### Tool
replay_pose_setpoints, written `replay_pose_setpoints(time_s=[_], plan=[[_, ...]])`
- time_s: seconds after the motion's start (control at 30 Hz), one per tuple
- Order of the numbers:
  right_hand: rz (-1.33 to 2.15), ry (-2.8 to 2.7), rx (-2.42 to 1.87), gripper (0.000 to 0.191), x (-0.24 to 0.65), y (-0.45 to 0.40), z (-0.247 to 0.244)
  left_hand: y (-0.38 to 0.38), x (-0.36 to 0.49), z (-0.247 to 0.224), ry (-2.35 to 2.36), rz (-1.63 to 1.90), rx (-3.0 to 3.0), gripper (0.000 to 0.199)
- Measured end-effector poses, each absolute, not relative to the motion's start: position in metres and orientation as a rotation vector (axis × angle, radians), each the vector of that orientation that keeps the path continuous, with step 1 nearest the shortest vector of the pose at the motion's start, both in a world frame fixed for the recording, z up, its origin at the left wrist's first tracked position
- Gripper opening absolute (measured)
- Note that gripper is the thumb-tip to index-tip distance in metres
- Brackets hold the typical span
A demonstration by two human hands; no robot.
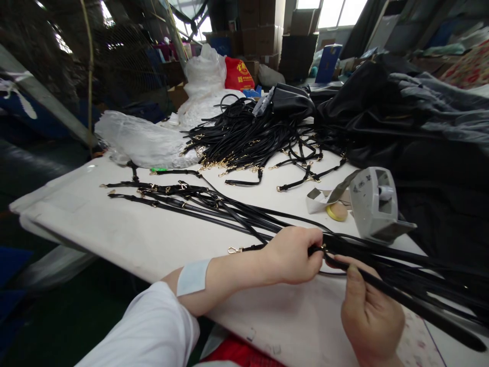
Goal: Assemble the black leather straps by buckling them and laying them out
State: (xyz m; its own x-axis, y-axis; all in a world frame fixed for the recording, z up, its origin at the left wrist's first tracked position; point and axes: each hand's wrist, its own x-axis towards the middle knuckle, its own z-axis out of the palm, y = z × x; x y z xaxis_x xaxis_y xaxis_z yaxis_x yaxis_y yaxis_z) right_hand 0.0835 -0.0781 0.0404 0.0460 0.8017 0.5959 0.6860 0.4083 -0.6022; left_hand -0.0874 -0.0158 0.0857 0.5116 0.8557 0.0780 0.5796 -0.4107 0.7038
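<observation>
My left hand (296, 255) is closed around a black strap near a small gold buckle (324, 248). A short end of strap with a gold snap hook (234, 250) sticks out behind that wrist. Just right of it, my right hand (369, 311) pinches the black strap (416, 300) between thumb and fingers. The strap's rounded tip runs off toward the lower right. Beneath and beyond both hands, several more black straps (214, 211) with gold fittings lie lengthwise across the white table (153, 229).
A large heap of black straps with gold hooks (244, 137) lies farther back. Clear plastic bags (141, 137) sit at the left. A grey tape dispenser (374, 204) and a yellow tape roll (336, 211) stand at the right. Black sheet material (362, 107) covers the right side.
</observation>
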Motion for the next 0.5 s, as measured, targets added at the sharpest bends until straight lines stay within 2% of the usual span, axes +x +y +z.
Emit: replay_pose_setpoints(time_s=[0.13, 0.23, 0.3, 0.4, 0.43, 0.5], plan=[[0.267, -1.545, -1.253, 0.024, 0.078, -0.076, 0.044, -0.013, -0.089, 0.088, 1.167, 0.6, 2.209, 0.01], [0.317, -1.178, -1.223, 0.023, 0.076, -0.068, 0.049, -0.01, -0.091, 0.089, 1.103, 0.591, 2.169, 0.02], [0.363, -0.973, -1.193, 0.022, 0.079, -0.061, 0.049, -0.008, -0.091, 0.089, 1.062, 0.565, 2.166, 0.018], [0.555, -0.894, -1.143, 0.015, 0.09, -0.055, 0.044, -0.008, -0.091, 0.088, 1.078, 0.507, 2.194, 0.022], [0.617, -0.889, -1.134, 0.018, 0.094, -0.054, 0.041, -0.008, -0.09, 0.087, 1.104, 0.475, 2.203, 0.025], [0.676, -0.896, -1.147, 0.051, 0.101, -0.054, 0.037, -0.008, -0.09, 0.086, 1.145, 0.408, 2.216, 0.028]])
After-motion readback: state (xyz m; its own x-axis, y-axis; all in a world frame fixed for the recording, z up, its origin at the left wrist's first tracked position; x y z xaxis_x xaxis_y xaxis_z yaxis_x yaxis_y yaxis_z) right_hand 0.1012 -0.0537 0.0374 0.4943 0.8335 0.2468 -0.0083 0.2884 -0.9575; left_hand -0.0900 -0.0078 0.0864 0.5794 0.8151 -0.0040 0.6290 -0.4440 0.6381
